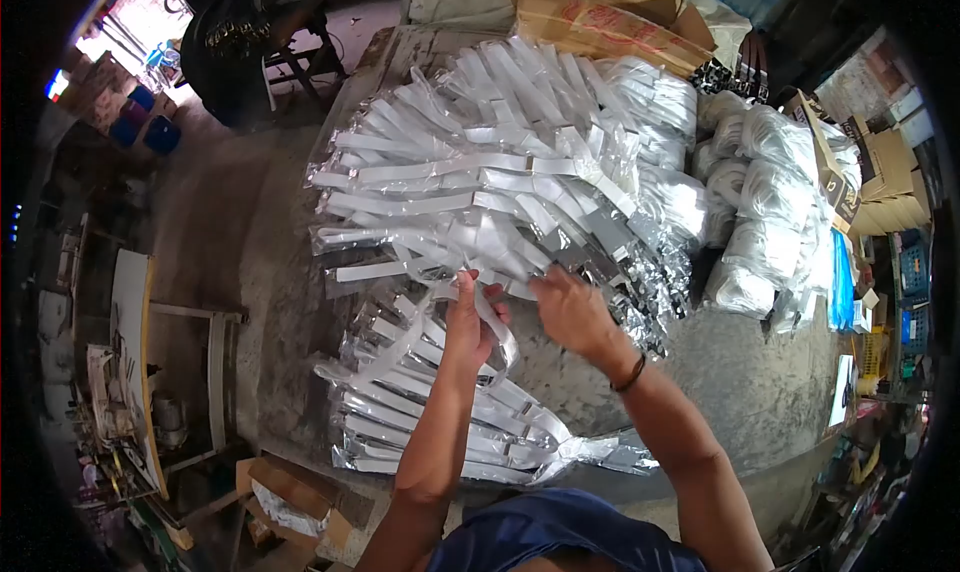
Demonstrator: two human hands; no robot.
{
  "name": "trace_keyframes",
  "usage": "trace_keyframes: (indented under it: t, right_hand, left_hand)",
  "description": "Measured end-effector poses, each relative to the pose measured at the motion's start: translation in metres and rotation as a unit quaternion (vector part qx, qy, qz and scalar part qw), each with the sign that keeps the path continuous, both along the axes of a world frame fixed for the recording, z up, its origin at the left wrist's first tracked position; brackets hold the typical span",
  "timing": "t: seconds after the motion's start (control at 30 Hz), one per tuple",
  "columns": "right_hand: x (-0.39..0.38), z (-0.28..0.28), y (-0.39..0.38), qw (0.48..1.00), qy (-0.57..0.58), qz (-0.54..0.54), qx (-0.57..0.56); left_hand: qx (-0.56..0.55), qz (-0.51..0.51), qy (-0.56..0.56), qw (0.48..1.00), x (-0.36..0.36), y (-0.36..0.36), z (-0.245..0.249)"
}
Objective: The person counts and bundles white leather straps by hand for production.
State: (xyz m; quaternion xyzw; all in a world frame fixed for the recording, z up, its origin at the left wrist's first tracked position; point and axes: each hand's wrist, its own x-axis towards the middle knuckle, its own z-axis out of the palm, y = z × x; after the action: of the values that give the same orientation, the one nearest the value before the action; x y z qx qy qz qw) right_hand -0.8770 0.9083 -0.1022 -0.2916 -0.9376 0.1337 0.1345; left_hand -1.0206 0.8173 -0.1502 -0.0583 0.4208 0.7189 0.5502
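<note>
My left hand (475, 322) is closed around a white strap (507, 350), which loops down to the right of the fingers. To its right, my right hand (575, 310) is slightly blurred, with its fingers bent toward the strap; whether they hold anything is hidden. Beyond both hands spreads a large fan of white straps in clear plastic sleeves (430, 172). Nearer my body lies a second bundle of sleeved straps (440, 437), gathered at its right end.
Stacked coils of white strap in plastic (765, 207) stand at the right of the table (740, 392). Behind is an open cardboard box (610, 27). A metal frame (215, 372) stands at left, above another box (290, 502) on the floor.
</note>
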Motion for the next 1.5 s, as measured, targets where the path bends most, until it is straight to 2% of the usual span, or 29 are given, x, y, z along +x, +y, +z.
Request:
trace_keyframes:
  t: [0.07,0.1,0.17,0.2,0.23,0.27,0.3,0.37,0.43,0.47,0.53,0.57,0.63,0.73,0.87,0.93,1.03,1.2,1.3,1.37,1.5]
  right_hand:
    - [-0.004,0.017,-0.019,0.999,-0.046,0.002,-0.026]
    - [-0.005,0.026,-0.027,0.994,-0.091,0.006,-0.058]
    - [-0.003,0.029,-0.033,0.994,-0.098,0.006,-0.050]
    - [-0.002,0.029,-0.036,0.994,-0.104,0.006,-0.042]
    - [0.001,0.026,-0.038,0.994,-0.103,0.006,-0.039]
    - [0.005,0.020,-0.041,0.995,-0.090,0.039,-0.033]
    - [0.006,0.020,-0.043,0.994,-0.076,0.072,-0.027]
    - [0.007,0.029,-0.035,0.991,-0.078,0.101,-0.039]
    - [0.005,0.039,0.000,0.984,-0.100,0.127,-0.077]
    - [0.005,0.027,0.017,0.996,-0.016,0.003,-0.091]
    - [0.001,-0.001,0.063,0.998,0.000,-0.064,0.021]
    - [-0.002,-0.009,0.078,0.997,0.000,-0.070,0.026]
    - [-0.004,-0.017,0.096,0.984,-0.024,-0.150,0.094]
    - [-0.005,-0.018,0.102,0.980,-0.019,-0.134,0.147]
    - [-0.003,-0.021,0.108,0.980,-0.040,-0.078,0.180]
    - [-0.005,-0.020,0.110,0.978,-0.050,-0.064,0.191]
    - [-0.015,-0.014,0.104,0.978,-0.038,-0.062,0.198]
    - [-0.025,-0.018,0.110,0.979,-0.018,-0.095,0.178]
    - [-0.025,-0.016,0.118,0.979,-0.078,-0.085,0.169]
    - [-0.024,-0.011,0.121,0.973,-0.075,-0.065,0.210]
    - [-0.025,0.007,0.101,0.980,-0.029,-0.049,0.191]
  left_hand:
    - [0.041,-0.016,-0.045,0.998,-0.002,0.009,-0.017]
    - [0.043,-0.018,-0.046,0.998,-0.006,0.012,-0.024]
    - [0.041,-0.065,-0.032,0.997,-0.010,0.017,-0.030]
    - [0.043,-0.066,-0.032,0.996,-0.008,0.019,-0.029]
    - [0.017,-0.020,-0.030,0.999,-0.005,0.022,-0.027]
    - [-0.009,0.025,-0.028,0.999,-0.004,0.026,-0.021]
    - [-0.005,0.025,-0.027,0.999,-0.003,0.026,-0.010]
    - [-0.003,-0.010,-0.038,0.999,-0.002,0.022,0.008]
    - [0.028,-0.032,-0.070,0.997,-0.009,0.015,-0.007]
    - [0.048,-0.024,-0.020,0.998,-0.008,0.011,0.003]
    - [0.099,-0.025,0.047,0.994,-0.005,0.004,0.016]
    - [0.118,-0.018,0.043,0.992,-0.004,0.000,0.015]
    - [0.154,-0.037,0.088,0.983,0.002,-0.007,0.016]
    - [0.220,-0.028,0.047,0.974,0.004,-0.017,0.023]
    - [0.221,-0.027,-0.002,0.975,0.001,-0.020,0.019]
    - [0.124,-0.051,-0.011,0.991,0.005,-0.016,0.018]
    - [0.079,-0.061,-0.003,0.995,0.019,-0.008,0.012]
    - [0.073,-0.080,0.033,0.994,0.027,-0.007,0.023]
    - [0.056,-0.078,0.004,0.995,0.025,-0.009,0.023]
    - [0.047,-0.083,0.006,0.995,0.024,-0.010,0.017]
    - [0.031,-0.086,0.022,0.996,0.027,-0.007,0.015]
